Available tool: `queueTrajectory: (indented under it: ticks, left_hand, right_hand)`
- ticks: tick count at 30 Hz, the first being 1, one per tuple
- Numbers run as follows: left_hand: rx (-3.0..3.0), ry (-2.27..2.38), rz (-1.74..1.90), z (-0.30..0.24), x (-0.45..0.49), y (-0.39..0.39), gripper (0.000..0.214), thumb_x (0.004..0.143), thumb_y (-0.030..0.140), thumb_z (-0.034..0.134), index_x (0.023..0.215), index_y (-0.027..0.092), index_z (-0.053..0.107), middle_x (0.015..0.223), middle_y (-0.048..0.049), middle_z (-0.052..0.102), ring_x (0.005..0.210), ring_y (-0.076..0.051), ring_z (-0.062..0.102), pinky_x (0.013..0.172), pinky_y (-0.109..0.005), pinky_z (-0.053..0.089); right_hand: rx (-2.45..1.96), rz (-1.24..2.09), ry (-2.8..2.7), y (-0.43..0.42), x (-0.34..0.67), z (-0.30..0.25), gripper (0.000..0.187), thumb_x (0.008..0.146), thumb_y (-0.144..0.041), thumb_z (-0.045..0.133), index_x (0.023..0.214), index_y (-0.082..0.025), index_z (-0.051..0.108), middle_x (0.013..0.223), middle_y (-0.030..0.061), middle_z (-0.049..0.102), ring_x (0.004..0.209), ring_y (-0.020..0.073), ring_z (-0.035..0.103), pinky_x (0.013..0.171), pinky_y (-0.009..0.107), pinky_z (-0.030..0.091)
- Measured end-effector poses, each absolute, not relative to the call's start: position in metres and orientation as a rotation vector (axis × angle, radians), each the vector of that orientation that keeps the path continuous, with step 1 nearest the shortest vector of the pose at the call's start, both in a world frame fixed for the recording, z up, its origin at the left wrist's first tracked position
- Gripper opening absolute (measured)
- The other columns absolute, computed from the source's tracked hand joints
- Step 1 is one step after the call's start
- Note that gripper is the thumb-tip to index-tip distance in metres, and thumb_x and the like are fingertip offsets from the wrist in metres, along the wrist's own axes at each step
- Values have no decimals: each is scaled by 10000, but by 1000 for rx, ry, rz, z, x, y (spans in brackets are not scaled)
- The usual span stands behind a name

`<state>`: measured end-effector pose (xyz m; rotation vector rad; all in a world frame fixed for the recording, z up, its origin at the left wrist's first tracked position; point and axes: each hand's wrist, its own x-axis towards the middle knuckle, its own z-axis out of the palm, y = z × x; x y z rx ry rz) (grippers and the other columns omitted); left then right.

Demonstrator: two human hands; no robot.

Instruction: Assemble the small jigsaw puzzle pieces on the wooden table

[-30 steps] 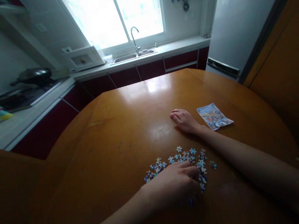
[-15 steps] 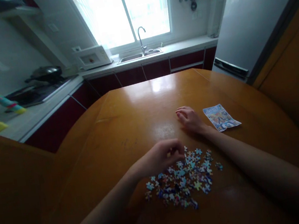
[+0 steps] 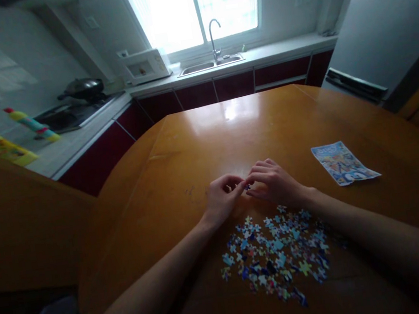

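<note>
Left hand (image 3: pixel 221 198) nearer right hand (image 3: pixel 275 184)

Angles both bare forearms (image 3: pixel 171 274) inward, holding left hand (image 3: pixel 220 198) and right hand (image 3: pixel 277 182) close together at the fingertips, with fingers curled.

Small multicoloured puzzle pieces (image 3: pixel 278 245) lie loosely clustered.

It's a kitchen, no doubt! A curved faucet (image 3: pixel 212 38) stands over the sink (image 3: pixel 197 69) by the bright window (image 3: pixel 227 4), a microwave (image 3: pixel 144 67) sits nearby, and there's a lidded pan (image 3: pixel 85 87) on the stove (image 3: pixel 81 116).
</note>
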<state>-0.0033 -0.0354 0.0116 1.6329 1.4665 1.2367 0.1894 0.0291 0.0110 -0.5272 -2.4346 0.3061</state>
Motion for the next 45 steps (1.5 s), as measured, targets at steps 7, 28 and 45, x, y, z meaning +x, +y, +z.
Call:
queueTrajectory:
  ticks: [7,28,45]
  left_hand:
    - [2029,1387,1110,11,-20,-36,136,844,321,743,918,208,732,843,-20,719,762,-154,600,684,-283,464]
    - [2277,1413,727,13,-30,-37,102,813,309,736,894,247,740,877,-36,677,891,-217,578,807,-355,458]
    - [2278,1400,753,7,-30,-34,64,810,274,718,784,218,704,808,-13,659,809,-179,572,746,-311,421]
  right_hand:
    - [-532,279,-2457,32,192,8,104,931,-298,629,933,-232,710,852,22,702,841,190,580,778,334,354]
    - [-552,517,-2596,30,193,0,103,904,-277,625,851,-232,700,862,26,652,875,189,547,807,336,368]
    - [-578,557,-2593,30,193,3,86,888,-294,656,849,-226,690,842,23,649,855,188,558,791,337,385]
